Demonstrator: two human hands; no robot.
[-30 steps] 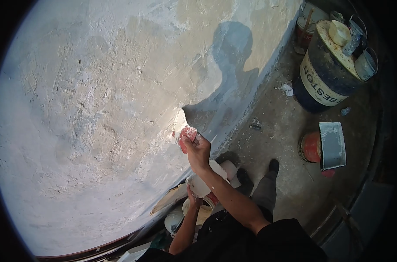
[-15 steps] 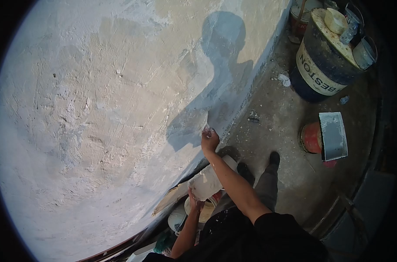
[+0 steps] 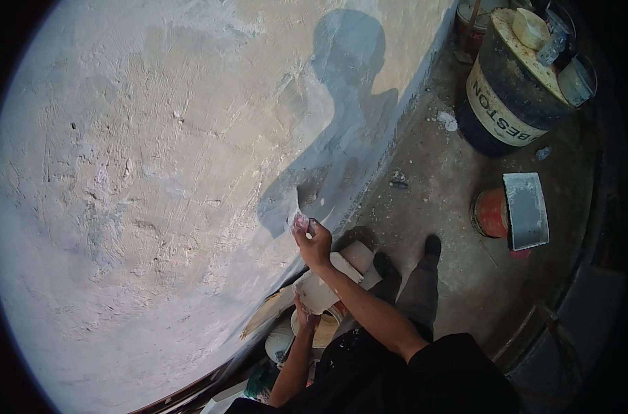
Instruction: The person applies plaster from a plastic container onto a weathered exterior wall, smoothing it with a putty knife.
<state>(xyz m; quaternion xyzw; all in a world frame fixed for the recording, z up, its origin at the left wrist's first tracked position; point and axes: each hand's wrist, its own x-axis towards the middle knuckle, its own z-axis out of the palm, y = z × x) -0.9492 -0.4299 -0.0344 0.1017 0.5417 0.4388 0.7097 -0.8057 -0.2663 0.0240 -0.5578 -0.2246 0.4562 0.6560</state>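
Note:
My right hand (image 3: 315,243) is closed around a putty-smeared scraper (image 3: 299,219), its thin blade up against the rough plastered wall (image 3: 155,159). Lower down, my left hand (image 3: 305,317) grips the edge of a pale plaster board (image 3: 319,291), a flat slab that looks coated with off-white material. My right forearm crosses in front of part of this board. Shadow from my head and arm falls on the wall around the scraper.
A dark drum (image 3: 504,103) marked BESTON stands at upper right with small containers on its lid. Below it, a red bucket (image 3: 491,214) bears a grey rectangular tray (image 3: 526,210). Crumbs of plaster dot the concrete floor (image 3: 459,297). Beside my left arm sits an open bucket (image 3: 326,332).
My right hand and the scraper have moved left and slightly down along the wall. The left hand stays at the board's edge, almost unmoved. My view has shifted slightly.

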